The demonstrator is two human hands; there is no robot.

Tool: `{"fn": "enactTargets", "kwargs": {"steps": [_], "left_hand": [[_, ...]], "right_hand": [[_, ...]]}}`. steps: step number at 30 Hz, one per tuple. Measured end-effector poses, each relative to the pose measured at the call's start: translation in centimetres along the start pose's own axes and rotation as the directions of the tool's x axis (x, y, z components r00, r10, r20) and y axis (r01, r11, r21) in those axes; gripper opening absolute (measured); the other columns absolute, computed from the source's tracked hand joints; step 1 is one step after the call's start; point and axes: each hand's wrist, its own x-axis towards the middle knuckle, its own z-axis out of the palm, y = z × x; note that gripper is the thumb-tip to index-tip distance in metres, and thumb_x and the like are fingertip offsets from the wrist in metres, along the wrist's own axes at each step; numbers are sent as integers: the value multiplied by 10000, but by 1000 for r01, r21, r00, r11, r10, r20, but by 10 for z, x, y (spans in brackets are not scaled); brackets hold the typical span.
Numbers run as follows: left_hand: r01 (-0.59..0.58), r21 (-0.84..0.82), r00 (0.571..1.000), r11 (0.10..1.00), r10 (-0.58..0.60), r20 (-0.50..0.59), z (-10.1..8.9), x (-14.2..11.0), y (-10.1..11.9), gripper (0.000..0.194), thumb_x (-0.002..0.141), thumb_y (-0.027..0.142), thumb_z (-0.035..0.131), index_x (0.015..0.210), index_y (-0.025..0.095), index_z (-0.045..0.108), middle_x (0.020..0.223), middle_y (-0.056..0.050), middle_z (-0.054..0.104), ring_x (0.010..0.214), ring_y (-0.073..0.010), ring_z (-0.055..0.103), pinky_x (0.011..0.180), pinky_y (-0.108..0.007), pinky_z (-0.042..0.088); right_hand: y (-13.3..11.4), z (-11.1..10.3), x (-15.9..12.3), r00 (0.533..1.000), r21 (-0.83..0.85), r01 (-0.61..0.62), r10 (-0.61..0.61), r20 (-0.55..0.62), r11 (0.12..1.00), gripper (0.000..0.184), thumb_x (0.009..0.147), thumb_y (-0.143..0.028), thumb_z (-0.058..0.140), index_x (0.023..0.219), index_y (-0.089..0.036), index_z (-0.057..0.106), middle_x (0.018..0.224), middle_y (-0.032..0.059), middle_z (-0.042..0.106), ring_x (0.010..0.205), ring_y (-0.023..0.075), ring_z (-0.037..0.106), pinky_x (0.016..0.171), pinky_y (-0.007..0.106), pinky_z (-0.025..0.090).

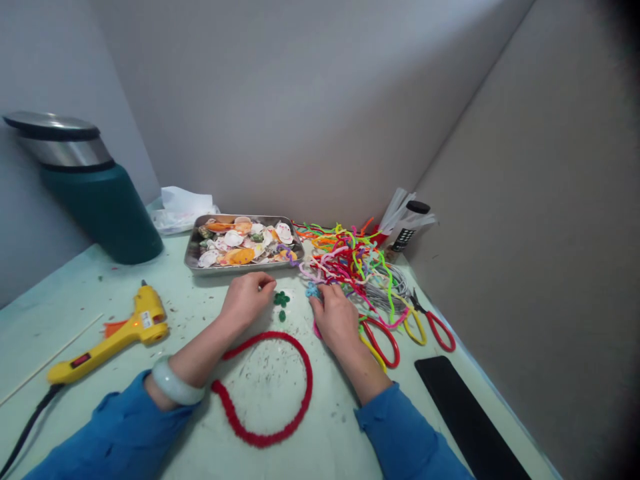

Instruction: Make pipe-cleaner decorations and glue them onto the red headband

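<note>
My left hand (249, 298) is over the table, its thumb and fingers curled together; whether anything is between them I cannot make out. Beside its fingertips lies a dark green pipe-cleaner flower (281, 299), with a small green piece (283, 317) just below. My right hand (336, 316) has its thumb and fingers closed at a light blue pipe-cleaner flower (313, 290), partly hidden by the hand. Between my forearms a thick red pipe cleaner (309, 387) lies bent into an open loop. A bit of pink shows under my right hand.
A metal tray (240, 270) of shells stands behind, beside tangled coloured pipe cleaners (345, 257). Scissors (440, 331) with red handles and a black strip (463, 407) lie right. A yellow glue gun (115, 340) with its cord and a green bottle (107, 210) are left.
</note>
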Motion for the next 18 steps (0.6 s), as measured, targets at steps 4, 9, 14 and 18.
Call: {"fn": "enactTargets", "kwargs": {"steps": [4,9,14,18], "left_hand": [[-126,-69,986,990,133,102,3,-9,9,177,741,302,559,707,211,706,628,-27,669,572,-174,537,560,-252,313],[-57,-182,980,982,90,177,14,-18,18,210,729,348,581,812,197,702,712,-32,687,560,-158,554,542,-243,367],[106,-456,960,883,29,278,19,-19,20,341,680,382,650,936,157,637,786,-26,656,465,-98,503,454,-223,381],[247,-547,928,800,-32,371,18,-18,22,259,676,372,653,788,141,615,520,40,535,398,-73,418,386,-191,302]], "right_hand": [[1,5,0,1000,-41,15,-15,-8,999,155,837,-281,541,947,-205,620,937,81,627,764,200,596,611,286,373],[5,3,-3,989,259,124,-98,-111,958,106,842,-216,499,812,-196,598,818,40,614,729,167,566,643,262,390],[-4,-5,-10,969,475,234,-162,-188,848,122,854,-232,483,799,-192,585,798,37,589,690,154,534,639,260,394],[-8,-9,-11,967,581,255,-185,-178,773,136,864,-246,483,801,-197,593,795,41,591,754,169,543,675,268,406]]}}
